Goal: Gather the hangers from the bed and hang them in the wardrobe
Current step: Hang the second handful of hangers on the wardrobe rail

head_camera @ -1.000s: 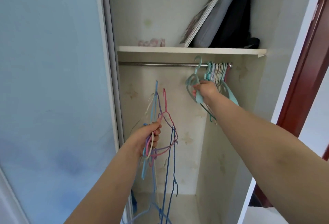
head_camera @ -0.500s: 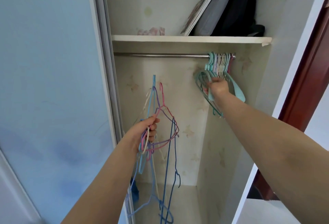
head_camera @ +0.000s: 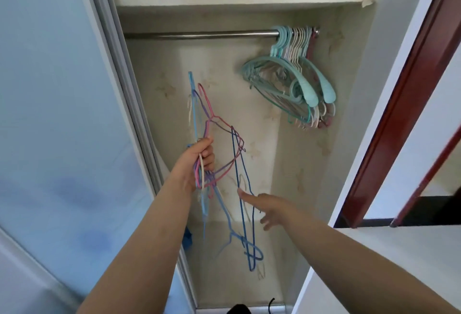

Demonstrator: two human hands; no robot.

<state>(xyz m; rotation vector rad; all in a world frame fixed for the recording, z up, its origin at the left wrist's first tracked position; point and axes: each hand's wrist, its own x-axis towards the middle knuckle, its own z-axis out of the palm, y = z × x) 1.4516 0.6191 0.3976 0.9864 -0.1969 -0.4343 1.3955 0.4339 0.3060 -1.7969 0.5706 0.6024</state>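
Observation:
My left hand point(head_camera: 197, 164) grips a tangled bunch of thin wire hangers point(head_camera: 239, 164), blue, pink, purple and cream, which dangle in front of the open wardrobe. My right hand point(head_camera: 269, 207) is open below and right of it, fingers spread, with the index fingertip at the blue wire of the bunch. Several teal and pale plastic hangers point(head_camera: 296, 84) hang bunched at the right end of the metal rail point(head_camera: 199, 35). The rest of the rail is bare.
A shelf point(head_camera: 244, 1) above the rail carries dark bags and a flat board. A pale blue sliding door point(head_camera: 62, 114) stands to the left, a dark red door frame point(head_camera: 399, 104) to the right. The wardrobe floor point(head_camera: 274, 283) lies below.
My right hand has let go of the teal hanger, now on the rail with the others, and has dropped down to the wire bunch. The view has tilted downward.

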